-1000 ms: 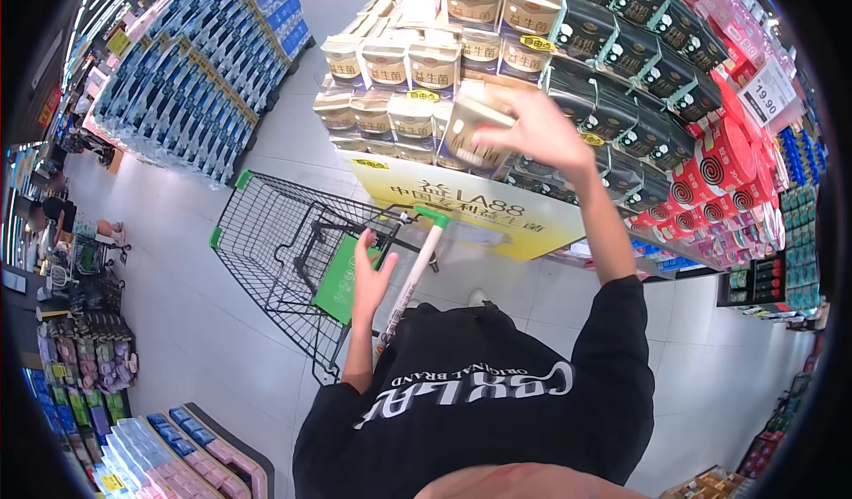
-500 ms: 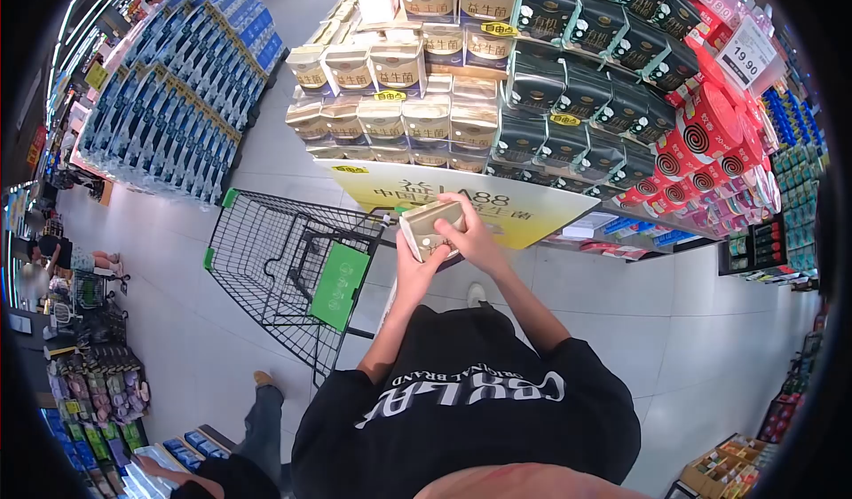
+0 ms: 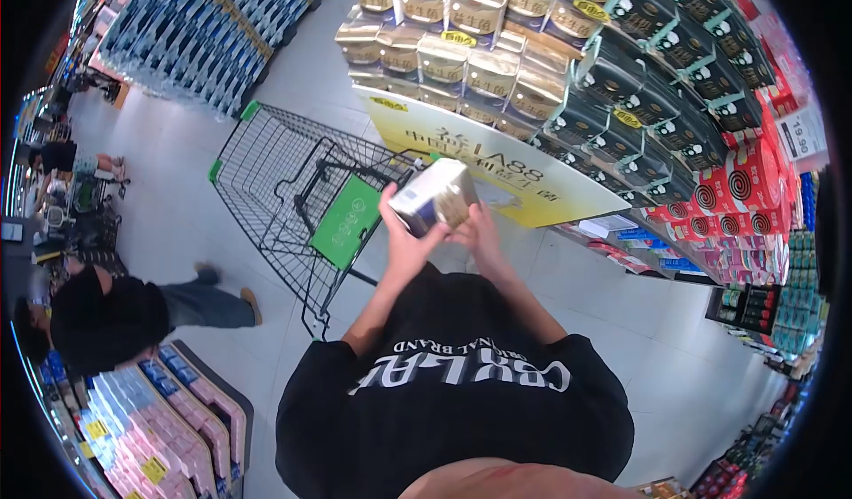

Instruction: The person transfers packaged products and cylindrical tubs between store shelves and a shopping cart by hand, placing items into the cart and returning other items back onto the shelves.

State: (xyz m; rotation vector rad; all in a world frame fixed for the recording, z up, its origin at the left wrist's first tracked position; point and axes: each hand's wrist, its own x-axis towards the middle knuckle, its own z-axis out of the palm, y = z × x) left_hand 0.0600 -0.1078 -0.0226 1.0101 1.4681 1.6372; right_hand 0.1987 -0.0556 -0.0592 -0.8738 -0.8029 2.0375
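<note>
Between my two hands is a white, gold and dark purple sanitary pad pack (image 3: 433,194), raised in front of my chest and tilted. My left hand (image 3: 406,243) grips its left side and lower edge, with the thumb underneath. On the pack's right lower corner, my right hand (image 3: 480,234) has its fingers curled against the pack; part of them is hidden. Beyond it, gold packs (image 3: 491,75) of the same look are stacked on a display above a yellow and white sign board (image 3: 479,163). Black packs (image 3: 641,123) stand to their right.
A black wire shopping cart (image 3: 293,157) with a green panel stands just left of my hands. Another person (image 3: 115,314) is at the left, near a stand of pink packs (image 3: 151,410). Blue packs (image 3: 209,28) fill a far-left pallet; red rolls (image 3: 741,179) are at right.
The pack has been turned, so a white and purple side shows. My right hand has shifted to its lower right corner. The view has swung, and the other person has moved up the left side.
</note>
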